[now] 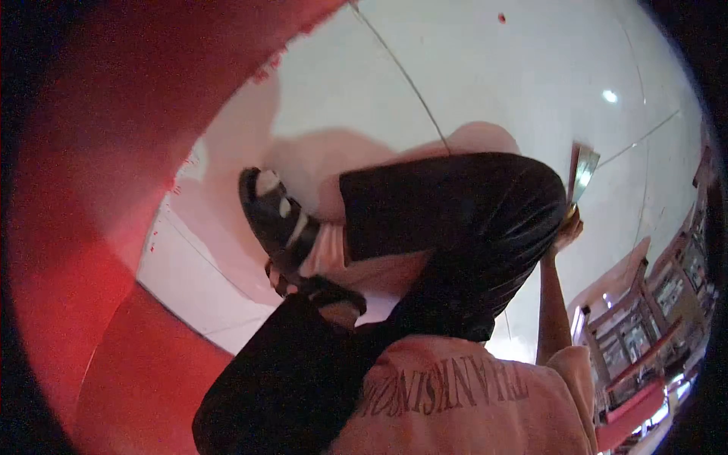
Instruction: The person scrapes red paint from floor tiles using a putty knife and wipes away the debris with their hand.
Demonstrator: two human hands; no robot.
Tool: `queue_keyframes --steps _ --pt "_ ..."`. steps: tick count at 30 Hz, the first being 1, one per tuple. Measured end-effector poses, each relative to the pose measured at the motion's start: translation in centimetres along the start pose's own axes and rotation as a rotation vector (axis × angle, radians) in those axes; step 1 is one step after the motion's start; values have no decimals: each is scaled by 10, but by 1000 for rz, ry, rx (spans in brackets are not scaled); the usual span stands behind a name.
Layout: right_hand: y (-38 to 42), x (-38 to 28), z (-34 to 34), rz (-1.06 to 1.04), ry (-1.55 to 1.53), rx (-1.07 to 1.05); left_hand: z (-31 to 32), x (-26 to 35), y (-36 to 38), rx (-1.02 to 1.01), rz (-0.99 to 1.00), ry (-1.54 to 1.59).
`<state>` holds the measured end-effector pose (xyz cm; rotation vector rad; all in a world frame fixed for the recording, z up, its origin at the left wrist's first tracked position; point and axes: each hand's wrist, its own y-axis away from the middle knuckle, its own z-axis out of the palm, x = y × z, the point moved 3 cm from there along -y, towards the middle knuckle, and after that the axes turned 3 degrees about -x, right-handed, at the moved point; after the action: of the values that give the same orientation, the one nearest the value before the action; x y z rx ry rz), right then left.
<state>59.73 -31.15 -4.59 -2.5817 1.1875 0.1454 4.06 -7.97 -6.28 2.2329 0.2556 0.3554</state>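
Observation:
My right hand (565, 230) is out beyond my bent knee, its fingers closed round the handle of a scraper (583, 173). The flat metal blade points away from me over the pale floor and catches the light. Part of the hand and handle is hidden behind the dark trouser leg (462, 201). My left hand is out of view. I am crouched, with black sandals (277, 216) on my feet and a light shirt with printed lettering (455, 394).
Pale floor tiles (493, 76) with dark joints spread ahead. A red surface (83, 182) curves along the left, with ragged red marks (262, 74) at its edge. A small red spot (501, 17) lies on the floor. Framed structures (644, 326) stand at the right.

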Motion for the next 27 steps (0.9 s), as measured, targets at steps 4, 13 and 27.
queue_keyframes --steps 4,13,27 --pt "3 33 11 -151 84 -5 11 -17 9 -6 -17 15" --pt "2 22 -12 -93 21 -29 18 -49 42 6 -58 67" --pt "-11 20 -16 -62 -18 20 20 -68 64 35 -84 84"
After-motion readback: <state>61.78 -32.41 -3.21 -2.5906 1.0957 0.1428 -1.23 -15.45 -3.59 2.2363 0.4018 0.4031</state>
